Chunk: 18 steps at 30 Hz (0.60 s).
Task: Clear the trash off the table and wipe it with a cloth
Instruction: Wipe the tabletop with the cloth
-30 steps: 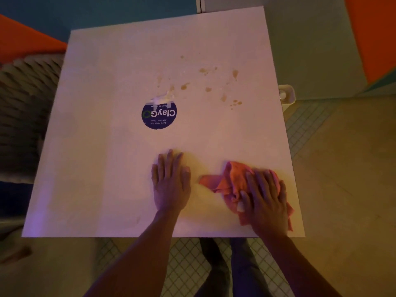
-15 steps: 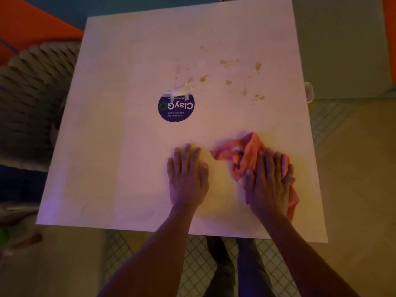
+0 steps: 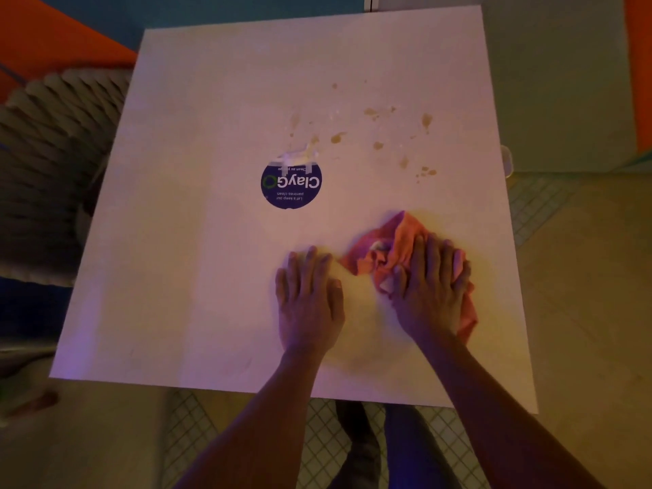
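Note:
A square white table (image 3: 197,241) fills the view. My right hand (image 3: 432,289) presses flat on a crumpled orange cloth (image 3: 382,247) near the table's front right. My left hand (image 3: 308,298) lies flat on the bare tabletop just left of the cloth, fingers together, holding nothing. Brown spill stains (image 3: 377,142) dot the far right part of the table, beyond the cloth. A round dark blue sticker (image 3: 291,187) with a torn white top edge sits near the middle.
A woven chair (image 3: 53,164) stands against the table's left side. A small white container (image 3: 506,160) shows past the right edge. My legs (image 3: 388,450) and tiled floor lie below the front edge.
My right hand has pushed the cloth away from the front edge, up the table toward the stains. The left hand has stayed flat beside it.

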Each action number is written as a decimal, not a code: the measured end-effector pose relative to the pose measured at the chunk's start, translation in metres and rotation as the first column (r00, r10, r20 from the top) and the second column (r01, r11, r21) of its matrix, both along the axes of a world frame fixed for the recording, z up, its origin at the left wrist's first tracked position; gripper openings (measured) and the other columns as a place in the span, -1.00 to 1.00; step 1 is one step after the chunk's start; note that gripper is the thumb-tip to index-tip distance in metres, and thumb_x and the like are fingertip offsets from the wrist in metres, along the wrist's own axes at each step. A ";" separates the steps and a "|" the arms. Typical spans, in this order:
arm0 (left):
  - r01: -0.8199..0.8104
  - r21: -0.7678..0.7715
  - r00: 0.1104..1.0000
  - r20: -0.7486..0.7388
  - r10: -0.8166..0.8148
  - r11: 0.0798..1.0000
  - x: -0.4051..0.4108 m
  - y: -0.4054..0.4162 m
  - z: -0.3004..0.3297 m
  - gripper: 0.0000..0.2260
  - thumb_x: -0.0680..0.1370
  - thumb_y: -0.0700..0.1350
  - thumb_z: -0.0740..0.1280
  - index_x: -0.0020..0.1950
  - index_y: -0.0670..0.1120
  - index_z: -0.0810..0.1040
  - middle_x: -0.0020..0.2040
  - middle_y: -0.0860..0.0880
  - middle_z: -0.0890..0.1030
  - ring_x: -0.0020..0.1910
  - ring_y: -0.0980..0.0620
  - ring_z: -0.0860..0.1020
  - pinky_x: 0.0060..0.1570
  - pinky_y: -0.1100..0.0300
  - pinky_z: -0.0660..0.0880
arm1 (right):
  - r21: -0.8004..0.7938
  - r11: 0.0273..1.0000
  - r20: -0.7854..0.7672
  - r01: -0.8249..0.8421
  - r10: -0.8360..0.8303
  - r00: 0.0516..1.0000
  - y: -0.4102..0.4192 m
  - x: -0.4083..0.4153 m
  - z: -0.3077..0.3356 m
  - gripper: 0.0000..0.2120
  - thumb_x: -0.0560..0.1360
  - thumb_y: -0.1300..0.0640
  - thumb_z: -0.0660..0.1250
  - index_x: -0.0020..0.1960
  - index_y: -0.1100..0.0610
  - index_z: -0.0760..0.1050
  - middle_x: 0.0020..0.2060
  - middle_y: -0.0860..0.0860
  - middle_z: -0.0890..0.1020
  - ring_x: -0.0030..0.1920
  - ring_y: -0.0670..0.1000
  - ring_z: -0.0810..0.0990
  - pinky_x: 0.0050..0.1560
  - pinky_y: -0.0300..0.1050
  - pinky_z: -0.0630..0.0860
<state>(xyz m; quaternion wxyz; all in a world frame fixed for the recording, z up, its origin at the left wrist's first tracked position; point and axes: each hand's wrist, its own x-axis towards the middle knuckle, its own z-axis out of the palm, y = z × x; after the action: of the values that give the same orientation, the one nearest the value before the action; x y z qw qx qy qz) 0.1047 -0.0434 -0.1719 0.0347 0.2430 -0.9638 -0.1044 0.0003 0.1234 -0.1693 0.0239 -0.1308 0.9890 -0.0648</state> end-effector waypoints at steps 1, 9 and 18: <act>-0.002 0.003 1.000 -0.009 0.002 1.000 0.000 0.000 0.000 -0.55 0.63 0.02 0.19 0.53 0.02 0.36 0.60 -0.01 0.26 0.61 -0.19 0.14 0.53 -0.19 0.11 | 0.001 1.000 0.002 -0.025 0.025 1.000 -0.003 -0.009 -0.001 -0.37 0.64 -0.14 0.01 0.58 0.19 0.13 0.55 0.17 0.22 0.55 0.25 0.13 0.51 0.32 -0.02; -0.011 -0.006 1.000 -0.001 0.011 1.000 -0.001 -0.002 -0.004 -0.55 0.63 0.02 0.18 0.54 0.04 0.36 0.60 0.00 0.26 0.61 -0.16 0.14 0.54 -0.18 0.12 | -0.005 0.961 -0.008 -0.277 0.277 0.961 -0.008 -0.079 -0.006 -0.39 0.61 -0.15 0.01 0.57 0.14 0.21 0.55 0.10 0.25 0.54 0.21 0.18 0.48 0.31 0.08; -0.007 -0.006 1.000 0.010 0.007 1.000 0.002 -0.003 0.002 -0.57 0.65 0.01 0.13 0.53 0.02 0.37 0.59 0.00 0.28 0.60 -0.15 0.16 0.53 -0.17 0.14 | -0.193 0.965 -0.008 -0.181 0.182 0.983 -0.005 -0.040 -0.001 -0.44 0.59 -0.04 0.17 0.55 0.12 0.28 0.56 0.12 0.23 0.57 0.23 0.12 0.50 0.36 0.02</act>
<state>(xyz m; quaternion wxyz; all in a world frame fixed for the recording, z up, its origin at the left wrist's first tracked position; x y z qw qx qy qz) 0.1069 -0.0462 -0.1703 0.0310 0.2466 -0.9634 -0.1002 -0.0395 0.1181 -0.1705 0.0216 -0.2222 0.9618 -0.1583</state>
